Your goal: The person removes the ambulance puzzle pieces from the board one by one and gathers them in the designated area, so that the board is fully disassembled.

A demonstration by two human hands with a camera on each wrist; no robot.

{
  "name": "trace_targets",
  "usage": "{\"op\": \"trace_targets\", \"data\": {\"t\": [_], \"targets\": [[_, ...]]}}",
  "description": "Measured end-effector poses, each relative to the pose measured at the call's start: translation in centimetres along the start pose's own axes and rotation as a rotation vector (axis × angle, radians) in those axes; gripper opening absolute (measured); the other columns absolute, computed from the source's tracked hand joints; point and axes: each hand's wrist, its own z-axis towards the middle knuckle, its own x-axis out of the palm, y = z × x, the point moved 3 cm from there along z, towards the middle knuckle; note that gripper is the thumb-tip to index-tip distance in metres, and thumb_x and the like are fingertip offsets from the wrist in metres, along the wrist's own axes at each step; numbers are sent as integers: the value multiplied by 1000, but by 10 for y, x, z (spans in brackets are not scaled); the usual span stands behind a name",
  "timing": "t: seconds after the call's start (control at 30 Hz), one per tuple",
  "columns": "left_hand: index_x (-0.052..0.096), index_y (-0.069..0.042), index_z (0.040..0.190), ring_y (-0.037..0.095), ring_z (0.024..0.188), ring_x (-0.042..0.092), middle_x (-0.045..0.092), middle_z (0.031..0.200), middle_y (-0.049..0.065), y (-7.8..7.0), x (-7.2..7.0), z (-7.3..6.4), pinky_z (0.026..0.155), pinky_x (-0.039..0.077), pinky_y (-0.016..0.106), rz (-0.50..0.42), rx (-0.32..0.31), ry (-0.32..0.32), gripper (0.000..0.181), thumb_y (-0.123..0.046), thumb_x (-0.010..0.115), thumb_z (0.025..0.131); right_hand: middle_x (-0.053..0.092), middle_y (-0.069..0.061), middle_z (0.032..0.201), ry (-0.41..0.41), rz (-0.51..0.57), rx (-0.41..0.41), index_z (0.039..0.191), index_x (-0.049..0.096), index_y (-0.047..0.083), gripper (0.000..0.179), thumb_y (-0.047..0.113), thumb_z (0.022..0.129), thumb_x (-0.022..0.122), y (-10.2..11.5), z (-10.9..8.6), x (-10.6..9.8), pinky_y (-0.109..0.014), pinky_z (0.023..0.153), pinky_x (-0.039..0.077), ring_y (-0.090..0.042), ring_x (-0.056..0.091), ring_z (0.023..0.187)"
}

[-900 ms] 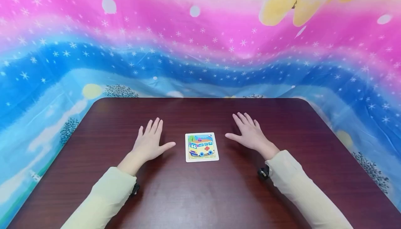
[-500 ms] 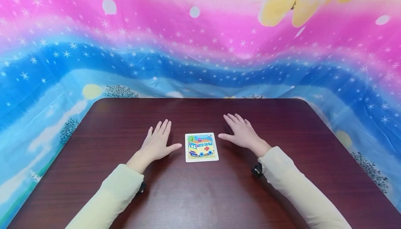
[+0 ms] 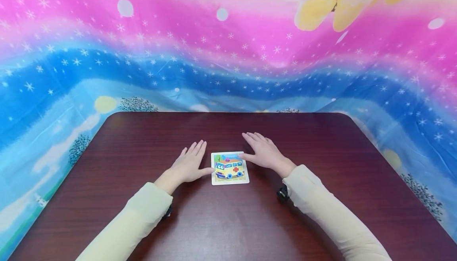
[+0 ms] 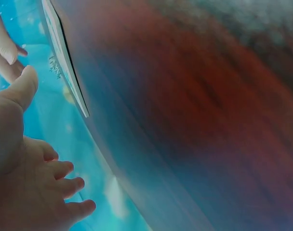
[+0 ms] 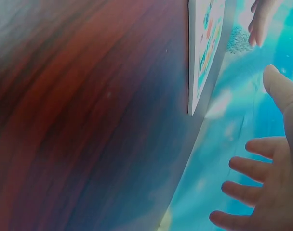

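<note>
A square picture board point(image 3: 230, 169) with a white border lies flat on the brown table point(image 3: 221, 221); its picture is a cartoon ambulance. On its left side hovers my left hand point(image 3: 187, 167), fingers spread, the thumb tip over the board's left edge. My right hand point(image 3: 265, 154) is on the other side, its thumb above the upper right corner. Both wrist views show the palms held above the table: the left hand point(image 4: 31, 178) and the right hand point(image 5: 267, 183) have extended fingers and hold nothing. The board point(image 5: 206, 48) appears edge-on there, apart from the thumbs.
A patterned pink and blue cloth point(image 3: 228, 54) hangs behind the table and along both sides. The table's far edge has rounded corners. A black wrist strap point(image 3: 283, 193) shows below the right sleeve point(image 3: 321, 205).
Both hands have moved inward from the two sides, bringing their thumbs over the picture board's edges. The board lies where it was.
</note>
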Motion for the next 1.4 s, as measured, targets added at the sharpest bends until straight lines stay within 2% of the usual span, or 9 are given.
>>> {"op": "trace_targets", "data": {"t": [0.2, 0.37, 0.63, 0.93, 1.2, 1.4], "targets": [[13, 1, 146, 33, 137, 12, 13, 151, 16, -4, 2, 3, 107, 12, 51, 3, 10, 38, 92, -52, 56, 86, 33, -12, 145, 12, 15, -29, 145, 30, 12, 83, 56, 82, 59, 11, 5, 4, -54, 103, 24, -31, 26, 133], [15, 1, 146, 34, 136, 13, 15, 150, 17, -5, 5, 6, 107, 14, 52, 33, 3, 82, 91, -53, 57, 85, 38, -11, 142, 15, 46, -77, 143, 34, 11, 79, 51, 82, 63, 19, 10, 9, -51, 100, 30, -28, 32, 130], [17, -1, 146, 32, 137, 13, 16, 151, 14, -8, 8, 10, 107, 14, 51, 89, -9, 169, 88, -56, 52, 86, 44, -10, 137, 69, 92, -83, 140, 42, 12, 73, 50, 81, 65, 30, 19, 16, -45, 97, 38, -25, 39, 125], [19, -3, 147, 30, 137, 13, 16, 151, 12, -10, 10, 14, 107, 14, 51, 123, -15, 206, 83, -56, 48, 89, 55, -7, 122, 97, 130, -210, 127, 56, 8, 52, 31, 82, 70, 46, 26, 19, -35, 92, 42, -20, 50, 111], [20, -4, 146, 28, 137, 14, 18, 151, 11, -11, 13, 19, 108, 14, 48, 132, -19, 215, 78, -53, 44, 91, 58, -4, 106, 117, 149, -213, 117, 64, 8, 38, 24, 83, 71, 52, 33, 27, -30, 82, 47, -15, 56, 92], [19, -4, 147, 28, 137, 13, 17, 151, 11, -11, 16, 21, 108, 14, 47, 157, -25, 227, 76, -52, 42, 93, 58, -3, 100, 134, 137, -181, 111, 66, 8, 33, 24, 82, 72, 54, 38, 29, -28, 78, 48, -13, 55, 85]]}}
